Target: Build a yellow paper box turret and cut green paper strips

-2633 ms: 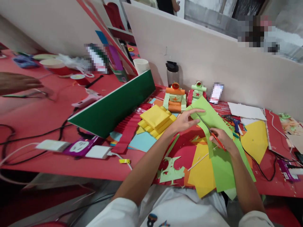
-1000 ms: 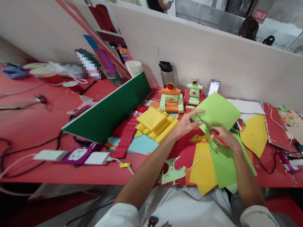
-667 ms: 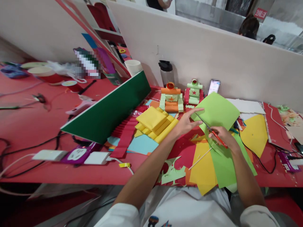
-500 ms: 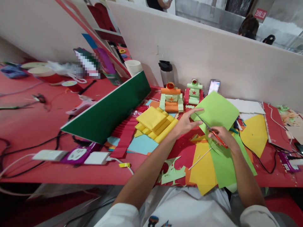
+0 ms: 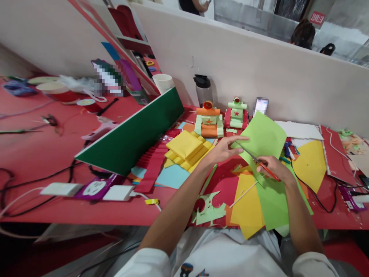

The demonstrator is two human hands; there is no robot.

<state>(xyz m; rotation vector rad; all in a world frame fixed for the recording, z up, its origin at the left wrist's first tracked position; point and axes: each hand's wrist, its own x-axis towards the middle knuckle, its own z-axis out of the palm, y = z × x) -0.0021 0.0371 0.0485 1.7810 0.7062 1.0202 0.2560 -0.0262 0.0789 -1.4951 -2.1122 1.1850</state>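
Note:
My right hand (image 5: 272, 168) is closed round the red handles of a pair of scissors (image 5: 269, 171), whose blades point up and left along the lower left edge of a bright green sheet of paper (image 5: 263, 132). At that sheet's left corner, my left hand (image 5: 226, 149) holds the edge, with its index finger stretched over the paper and the thumb below. The sheet is raised and slightly curved. Under my right hand lie another green sheet (image 5: 272, 207) and yellow paper (image 5: 246, 207). A narrow green strip (image 5: 208, 179) rests beside my left forearm.
Two paper models, one orange and green (image 5: 208, 120), one red and green (image 5: 236, 113), stand by the white partition (image 5: 245, 57). Folded yellow paper (image 5: 184, 145) and a dark green board (image 5: 132, 134) are leftward. Cut scraps (image 5: 210, 209) lie near the front; a power strip (image 5: 96, 187) sits left.
The green sheet has shifted and tilted a little, and my left hand has drawn slightly left. A narrow green strip now shows beside my left forearm.

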